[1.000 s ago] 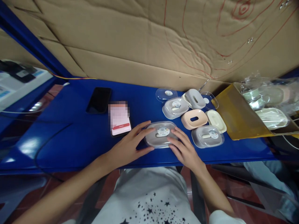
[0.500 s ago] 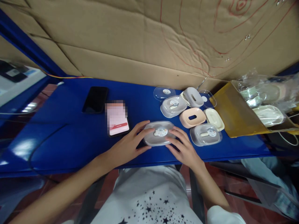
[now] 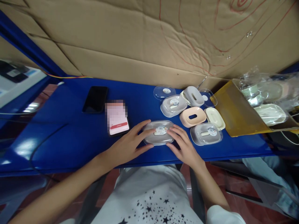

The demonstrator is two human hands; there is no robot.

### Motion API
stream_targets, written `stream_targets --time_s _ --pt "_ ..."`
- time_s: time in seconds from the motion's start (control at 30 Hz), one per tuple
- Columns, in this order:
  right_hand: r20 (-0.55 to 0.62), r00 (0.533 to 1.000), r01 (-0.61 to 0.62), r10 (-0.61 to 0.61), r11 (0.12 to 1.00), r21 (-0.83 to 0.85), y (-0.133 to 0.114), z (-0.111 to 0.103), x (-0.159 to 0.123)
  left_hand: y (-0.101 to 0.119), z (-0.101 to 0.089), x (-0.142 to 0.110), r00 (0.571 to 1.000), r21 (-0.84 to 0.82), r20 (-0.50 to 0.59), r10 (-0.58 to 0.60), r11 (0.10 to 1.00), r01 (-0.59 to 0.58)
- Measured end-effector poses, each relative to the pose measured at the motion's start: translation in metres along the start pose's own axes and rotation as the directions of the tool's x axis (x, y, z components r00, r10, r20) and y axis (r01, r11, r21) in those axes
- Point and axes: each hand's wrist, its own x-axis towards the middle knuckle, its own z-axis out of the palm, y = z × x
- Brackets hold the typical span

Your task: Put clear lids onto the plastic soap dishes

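Note:
A grey oval soap box (image 3: 159, 140) with a clear lid and a round printed label lies near the table's front edge. My left hand (image 3: 132, 141) grips its left end, thumb at the near side and fingers on the far rim and lid. From the right, my right hand (image 3: 183, 144) holds the other end, its fingertips on the lid beside the label. To the right rests a similar lidded grey box (image 3: 198, 137). Behind it are a peach box base (image 3: 184, 121) with an oval slot and a cream tray (image 3: 217, 119).
Farther back are another lidded grey box (image 3: 165, 109), a slotted grey base (image 3: 195, 96) and a loose clear lid (image 3: 160, 91). A cardboard carton (image 3: 238, 115) with bagged pieces lies at right. Two phones, one dark (image 3: 95, 99), one lit (image 3: 116, 119), lie at left on the blue table (image 3: 70, 137).
My right fingers have shifted slightly on the lid, and the left thumb has slid a little inward along the near side. The box stays in place.

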Motion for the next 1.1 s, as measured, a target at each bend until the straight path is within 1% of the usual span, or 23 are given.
stream_targets --time_s 0.17,0.3,0.4,0.63,0.77,0.83,0.93,1.03,1.1 --pt "-0.008 0.999 -0.039 0.040 0.999 0.013 0.000 0.000 -0.002 0.002 0.001 0.000 1.000 0.035 -0.009 0.015 0.999 -0.015" --pt "0.028 0.997 -0.079 0.078 0.996 0.035 0.000 0.000 -0.003 0.007 0.000 0.005 0.997 0.056 -0.015 0.079 0.995 -0.078" --pt "0.014 0.996 -0.093 0.093 0.995 0.040 0.001 0.000 -0.002 0.007 -0.001 0.009 0.994 0.055 -0.012 0.108 0.993 -0.107" --pt "-0.007 0.998 -0.064 0.064 0.998 0.024 0.005 0.002 -0.003 0.004 0.001 0.008 0.997 0.011 -0.014 0.073 0.997 -0.073" --pt "0.006 0.998 -0.068 0.068 0.998 -0.005 0.004 0.001 -0.004 0.003 0.004 0.008 0.996 0.053 -0.029 0.080 0.995 -0.079" --pt "0.017 0.997 -0.071 0.071 0.997 -0.038 0.003 -0.001 -0.004 -0.001 0.002 0.011 0.998 0.103 -0.038 0.053 0.993 -0.048" --pt "0.016 0.996 -0.088 0.089 0.994 -0.068 0.002 -0.002 -0.003 -0.015 -0.010 0.024 0.996 0.210 -0.071 -0.049 0.976 0.063" --pt "0.007 0.994 -0.104 0.105 0.991 -0.088 0.002 -0.001 -0.003 -0.036 -0.028 0.044 0.978 0.298 -0.162 -0.132 0.938 0.176" --pt "0.004 0.994 -0.108 0.109 0.989 -0.104 0.003 0.000 -0.003 -0.044 -0.038 0.060 0.958 0.339 -0.245 -0.150 0.912 0.229"
